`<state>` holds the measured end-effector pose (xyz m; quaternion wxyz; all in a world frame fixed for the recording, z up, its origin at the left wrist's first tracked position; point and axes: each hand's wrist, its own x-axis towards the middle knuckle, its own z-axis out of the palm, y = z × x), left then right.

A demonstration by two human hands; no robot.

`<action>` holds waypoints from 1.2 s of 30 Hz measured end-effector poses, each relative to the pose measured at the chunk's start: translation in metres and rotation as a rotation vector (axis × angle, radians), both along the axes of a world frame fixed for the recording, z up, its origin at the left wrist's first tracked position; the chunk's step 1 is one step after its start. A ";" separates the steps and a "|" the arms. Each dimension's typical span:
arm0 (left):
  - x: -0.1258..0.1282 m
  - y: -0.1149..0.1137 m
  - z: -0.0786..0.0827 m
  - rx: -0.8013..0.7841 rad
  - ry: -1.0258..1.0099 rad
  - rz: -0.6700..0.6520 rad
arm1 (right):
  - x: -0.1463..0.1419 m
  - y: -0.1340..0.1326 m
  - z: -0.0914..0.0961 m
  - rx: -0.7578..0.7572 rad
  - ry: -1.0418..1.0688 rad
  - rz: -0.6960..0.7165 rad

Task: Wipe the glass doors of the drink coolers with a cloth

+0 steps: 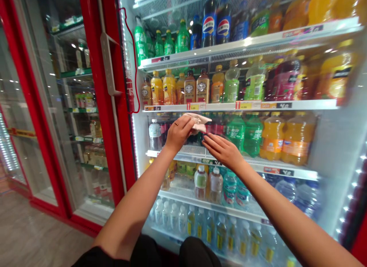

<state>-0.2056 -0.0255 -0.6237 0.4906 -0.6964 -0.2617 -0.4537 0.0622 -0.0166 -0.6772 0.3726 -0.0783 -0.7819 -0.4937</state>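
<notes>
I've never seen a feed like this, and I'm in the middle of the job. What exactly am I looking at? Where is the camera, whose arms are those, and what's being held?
There's no machine here. This single view comes from a camera worn on a person's head, looking forward and down, so the bare arms are the wearer's own. The left hand pinches a crumpled white cloth. The right hand is open, its fingers just below the cloth. Both are at a wire shelf in a drinks cooler. Its shelves hold bottled drinks, including Pepsi bottles and orange drink bottles. A red-framed glass door stands to the left.
</notes>
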 end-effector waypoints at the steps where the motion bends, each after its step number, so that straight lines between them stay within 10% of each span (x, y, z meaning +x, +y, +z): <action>1: 0.000 0.002 -0.003 -0.005 -0.041 0.008 | -0.002 -0.002 0.002 0.006 -0.027 -0.014; 10: 0.006 0.001 -0.040 -0.044 -0.049 -0.006 | -0.010 -0.001 0.006 -0.092 -0.079 0.014; 18: 0.023 0.024 -0.006 -0.055 -0.252 -0.111 | -0.011 -0.001 0.004 -0.088 -0.075 -0.004; 36: -0.012 0.013 0.001 -0.001 -0.005 -0.030 | -0.012 -0.007 0.006 -0.076 -0.060 -0.011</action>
